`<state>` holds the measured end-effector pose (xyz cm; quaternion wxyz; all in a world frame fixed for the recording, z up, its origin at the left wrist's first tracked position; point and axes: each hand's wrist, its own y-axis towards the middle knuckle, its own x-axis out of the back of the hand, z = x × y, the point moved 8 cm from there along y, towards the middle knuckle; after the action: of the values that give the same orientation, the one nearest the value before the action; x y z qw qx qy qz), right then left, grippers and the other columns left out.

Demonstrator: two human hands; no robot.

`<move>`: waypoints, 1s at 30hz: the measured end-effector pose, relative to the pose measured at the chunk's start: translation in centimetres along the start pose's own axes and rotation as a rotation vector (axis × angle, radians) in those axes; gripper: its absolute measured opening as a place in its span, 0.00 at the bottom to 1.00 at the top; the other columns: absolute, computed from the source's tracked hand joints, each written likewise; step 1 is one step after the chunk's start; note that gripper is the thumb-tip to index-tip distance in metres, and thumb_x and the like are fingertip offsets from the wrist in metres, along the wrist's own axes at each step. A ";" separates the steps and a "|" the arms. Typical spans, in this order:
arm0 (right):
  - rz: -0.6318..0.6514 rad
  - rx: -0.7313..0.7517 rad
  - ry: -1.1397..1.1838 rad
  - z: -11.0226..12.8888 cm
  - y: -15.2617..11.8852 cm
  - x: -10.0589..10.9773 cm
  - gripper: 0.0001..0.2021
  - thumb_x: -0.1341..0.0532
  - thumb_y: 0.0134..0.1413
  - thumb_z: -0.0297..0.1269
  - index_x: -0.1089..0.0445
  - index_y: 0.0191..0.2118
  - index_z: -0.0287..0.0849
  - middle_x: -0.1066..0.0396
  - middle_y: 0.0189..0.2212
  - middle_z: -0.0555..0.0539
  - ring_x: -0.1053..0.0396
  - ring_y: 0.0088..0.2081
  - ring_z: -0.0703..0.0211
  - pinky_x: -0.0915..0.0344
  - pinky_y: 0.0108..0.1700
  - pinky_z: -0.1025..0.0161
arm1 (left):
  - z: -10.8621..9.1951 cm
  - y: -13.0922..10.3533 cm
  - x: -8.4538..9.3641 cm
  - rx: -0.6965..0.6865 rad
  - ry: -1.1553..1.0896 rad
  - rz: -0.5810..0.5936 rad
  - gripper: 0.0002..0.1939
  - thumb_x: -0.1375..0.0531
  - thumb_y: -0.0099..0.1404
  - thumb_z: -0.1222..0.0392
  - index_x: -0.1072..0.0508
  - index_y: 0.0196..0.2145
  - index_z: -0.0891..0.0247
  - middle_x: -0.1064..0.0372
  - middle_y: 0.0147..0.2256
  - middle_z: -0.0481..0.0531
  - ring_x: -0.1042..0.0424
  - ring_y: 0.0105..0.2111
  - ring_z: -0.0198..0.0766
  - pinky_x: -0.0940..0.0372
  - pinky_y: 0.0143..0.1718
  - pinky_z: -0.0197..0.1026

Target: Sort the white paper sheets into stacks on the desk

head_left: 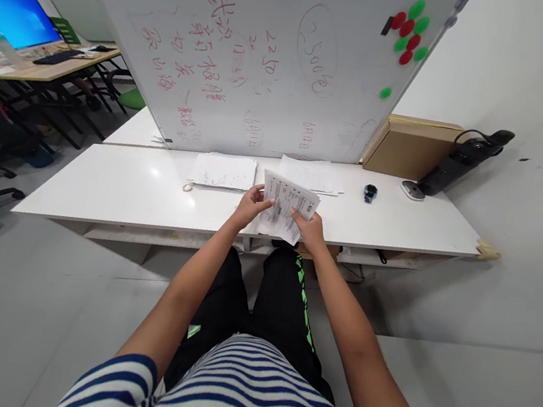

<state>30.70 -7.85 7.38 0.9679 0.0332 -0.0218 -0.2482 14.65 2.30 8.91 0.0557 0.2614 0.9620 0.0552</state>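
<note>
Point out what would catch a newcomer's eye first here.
Probably the big whiteboard with red handwriting at the back of the white desk, and the round red and green magnets clustered at the board's upper right. Then the printed white paper between left hand and right hand. At far left, a bright blue computer screen glows.

A whiteboard (281,63) is standing behind the surface (152,187), while a black bottle (464,162) is leaning beside a cardboard box (408,148).
</note>
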 end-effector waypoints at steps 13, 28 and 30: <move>-0.021 0.062 0.020 1.5 -0.5 -1.4 0.23 0.38 0.48 0.50 0.27 0.45 0.38 0.25 0.44 0.42 0.30 0.48 0.49 0.34 0.50 0.54 | -0.6 0.0 -1.0 0.036 0.027 -0.003 0.22 0.33 0.52 0.52 0.28 0.42 0.64 0.26 0.42 0.56 0.28 0.43 0.46 0.34 0.44 0.49; -0.012 0.009 -0.073 0.1 -1.9 -1.1 0.24 0.40 0.51 0.51 0.29 0.50 0.41 0.27 0.46 0.43 0.31 0.50 0.48 0.36 0.52 0.52 | 0.1 -2.5 -1.8 0.004 0.310 -0.048 0.19 0.39 0.58 0.45 0.24 0.40 0.62 0.26 0.42 0.55 0.29 0.44 0.50 0.34 0.45 0.50; -0.049 0.059 -0.089 0.5 -2.4 -0.2 0.25 0.41 0.52 0.51 0.31 0.51 0.41 0.27 0.47 0.42 0.31 0.49 0.49 0.37 0.52 0.52 | -0.6 -3.1 -1.7 -0.046 0.372 -0.058 0.19 0.40 0.60 0.45 0.24 0.41 0.61 0.25 0.42 0.54 0.28 0.44 0.50 0.34 0.44 0.49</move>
<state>29.32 -9.88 7.73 0.9582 0.0511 -0.0711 -0.2725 14.49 -1.30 9.20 -0.1155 0.2174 0.9614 0.1230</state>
